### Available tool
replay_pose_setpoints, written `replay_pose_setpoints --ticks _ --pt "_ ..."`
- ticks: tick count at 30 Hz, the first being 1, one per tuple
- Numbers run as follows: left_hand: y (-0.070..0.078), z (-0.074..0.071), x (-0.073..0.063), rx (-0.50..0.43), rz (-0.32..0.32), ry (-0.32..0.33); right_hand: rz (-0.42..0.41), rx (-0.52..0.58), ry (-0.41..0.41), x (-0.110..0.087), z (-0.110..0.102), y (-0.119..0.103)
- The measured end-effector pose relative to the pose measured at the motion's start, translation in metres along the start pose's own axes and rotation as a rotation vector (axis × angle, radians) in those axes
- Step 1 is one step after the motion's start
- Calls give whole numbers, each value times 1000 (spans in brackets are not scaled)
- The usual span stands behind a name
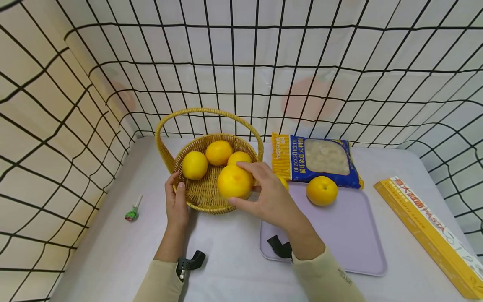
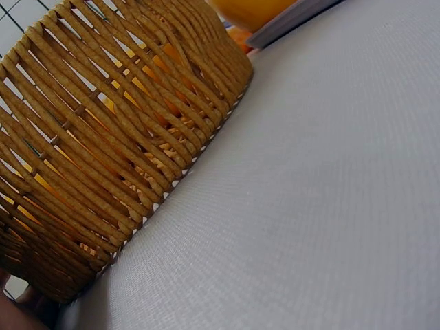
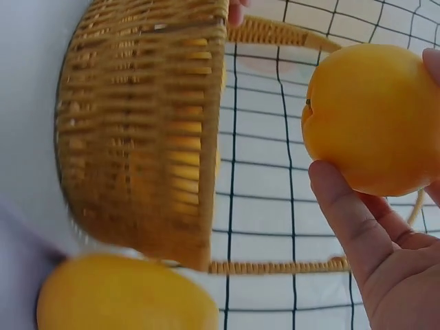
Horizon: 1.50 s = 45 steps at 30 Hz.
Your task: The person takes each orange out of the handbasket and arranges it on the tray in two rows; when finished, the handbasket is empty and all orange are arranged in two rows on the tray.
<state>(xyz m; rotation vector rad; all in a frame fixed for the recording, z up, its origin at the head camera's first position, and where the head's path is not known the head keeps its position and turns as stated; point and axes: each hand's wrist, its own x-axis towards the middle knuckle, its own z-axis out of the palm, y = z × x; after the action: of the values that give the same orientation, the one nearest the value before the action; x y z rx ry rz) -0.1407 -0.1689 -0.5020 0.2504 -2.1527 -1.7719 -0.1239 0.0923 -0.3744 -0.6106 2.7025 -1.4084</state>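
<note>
My right hand (image 1: 273, 195) pinches an orange (image 1: 235, 181) between thumb and fingers, above the right side of the wicker basket (image 1: 205, 204). In the right wrist view that orange (image 3: 375, 117) is held clear of the basket wall (image 3: 137, 130). With its thumb over the rim, my left hand (image 1: 176, 201) grips the basket's left front edge. Inside lie three more oranges: one at the left (image 1: 194, 165), one at the back (image 1: 219, 152) and one partly hidden at the right (image 1: 239, 158). The left wrist view shows mostly the basket's woven side (image 2: 130, 103).
A lilac tray (image 1: 339, 239) at the right bears an orange (image 1: 322, 191) and another orange (image 1: 283, 183) half hidden by my right hand. Behind it lies a blue pasta bag (image 1: 320, 157); further right, a yellow pasta box (image 1: 430, 235). A lollipop (image 1: 132, 213) lies left. Black wire mesh (image 1: 256, 67) surrounds the table.
</note>
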Motion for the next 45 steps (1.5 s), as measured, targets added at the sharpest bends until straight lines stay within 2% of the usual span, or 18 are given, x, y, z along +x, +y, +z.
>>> replay_pose_setpoints --ticks 4,8,16,21,26,31,38,45 --pt "-1 -1 1 5 0 5 -7 18 18 -9 -11 6" --pt "0 -1 0 -7 -3 5 -9 -12 60 -17 -23 13" --pt "0 -1 0 -37 8 -10 74 -75 129 -40 -55 28" --pt "1 -1 1 -33 16 -9 78 -142 205 -55 -73 38" --pt "2 -1 0 -21 4 -11 93 -150 256 -65 -86 50" --pt "2 -1 -2 -10 -11 -12 153 -157 291 -75 -99 60" --pt "1 0 -1 -14 -3 -7 249 -161 366 -91 -117 76" --pt "2 0 -1 6 -16 -11 401 -97 422 -104 -140 100"
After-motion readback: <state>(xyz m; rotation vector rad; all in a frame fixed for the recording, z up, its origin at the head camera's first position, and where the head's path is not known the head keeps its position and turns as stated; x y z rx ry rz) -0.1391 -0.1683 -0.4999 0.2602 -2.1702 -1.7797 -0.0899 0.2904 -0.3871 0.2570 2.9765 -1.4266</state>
